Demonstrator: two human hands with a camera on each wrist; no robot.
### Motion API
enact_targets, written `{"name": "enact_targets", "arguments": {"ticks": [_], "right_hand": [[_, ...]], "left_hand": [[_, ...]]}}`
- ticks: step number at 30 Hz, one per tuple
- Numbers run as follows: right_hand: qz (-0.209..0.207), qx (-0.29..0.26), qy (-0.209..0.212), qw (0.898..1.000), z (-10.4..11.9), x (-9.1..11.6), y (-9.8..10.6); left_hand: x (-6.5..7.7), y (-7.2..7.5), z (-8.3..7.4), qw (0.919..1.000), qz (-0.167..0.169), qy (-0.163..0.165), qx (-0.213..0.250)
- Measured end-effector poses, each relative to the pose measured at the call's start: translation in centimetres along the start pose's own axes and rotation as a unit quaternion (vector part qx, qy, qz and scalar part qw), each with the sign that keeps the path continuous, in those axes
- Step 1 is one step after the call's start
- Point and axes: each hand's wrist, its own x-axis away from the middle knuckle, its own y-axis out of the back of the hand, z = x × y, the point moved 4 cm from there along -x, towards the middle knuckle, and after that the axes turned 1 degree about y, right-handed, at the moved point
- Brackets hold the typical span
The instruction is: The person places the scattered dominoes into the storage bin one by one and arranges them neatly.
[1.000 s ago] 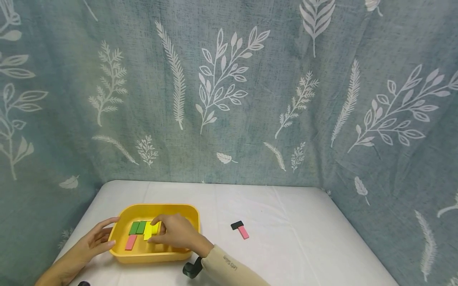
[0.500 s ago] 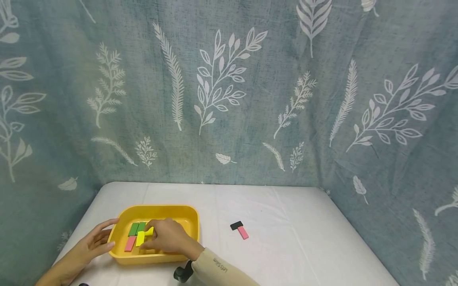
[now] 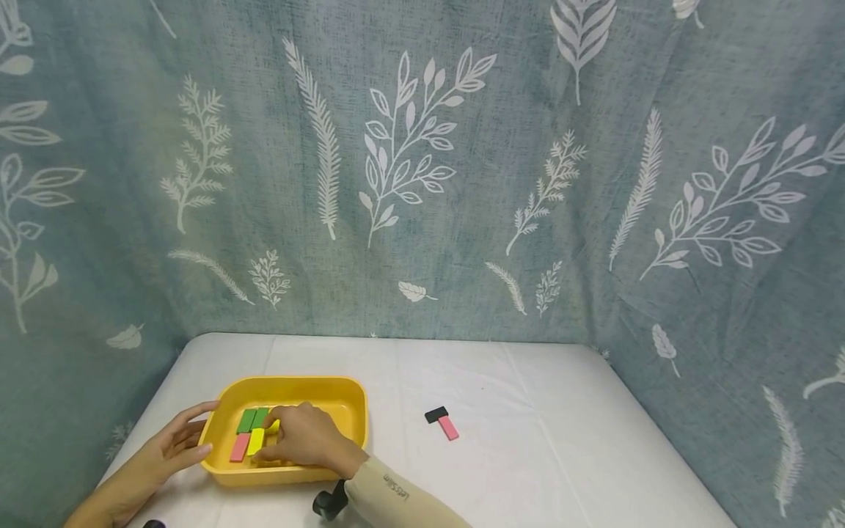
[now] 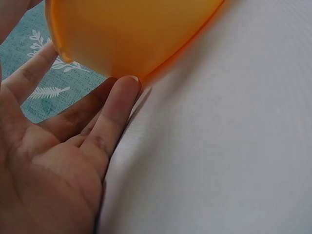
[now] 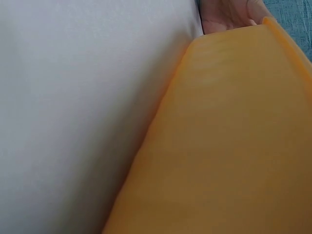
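Note:
In the head view a yellow plastic tray [image 3: 297, 477] stands at the table's left. My left hand [image 3: 168, 447] touches its left end, fingers and thumb spread; the left wrist view shows fairly straight fingers [image 4: 124, 102] against the outer wall. Inside the tray, my right hand [image 3: 309, 438] pinches a yellow block [image 3: 256, 442] between thumb and fingers. That block lies beside a pink block [image 3: 240, 447], below two green blocks [image 3: 246, 421]. Another yellow piece [image 3: 273, 427] shows partly under the right hand. The right wrist view has only the tray's outer wall [image 5: 219, 136] and the other hand.
On the white table [image 3: 528, 440], right of the tray, lie a black block [image 3: 436, 415] and a pink block [image 3: 449, 428], touching. A patterned blue-green curtain [image 3: 462, 293] encloses the back and sides. A black device [image 3: 330, 502] sits by the right wrist.
My right hand has moved left inside the tray, bringing the yellow block up beside the pink one. The left hand and the blocks outside the tray stay where they were.

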Motion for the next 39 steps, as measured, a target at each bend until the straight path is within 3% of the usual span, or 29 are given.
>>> {"name": "enact_targets", "arguments": {"ticks": [16,39], "right_hand": [[0.002,0.068,0.013,0.998,0.39,-0.74,-0.72],[-0.014,0.106,0.029,0.994,0.64,-0.38,-0.68]], "left_hand": [[0.04,0.08,-0.16,0.9999,0.007,-0.007,0.003],[0.49,-0.14,-0.33,1.0,-0.002,-0.002,-0.008]]}}
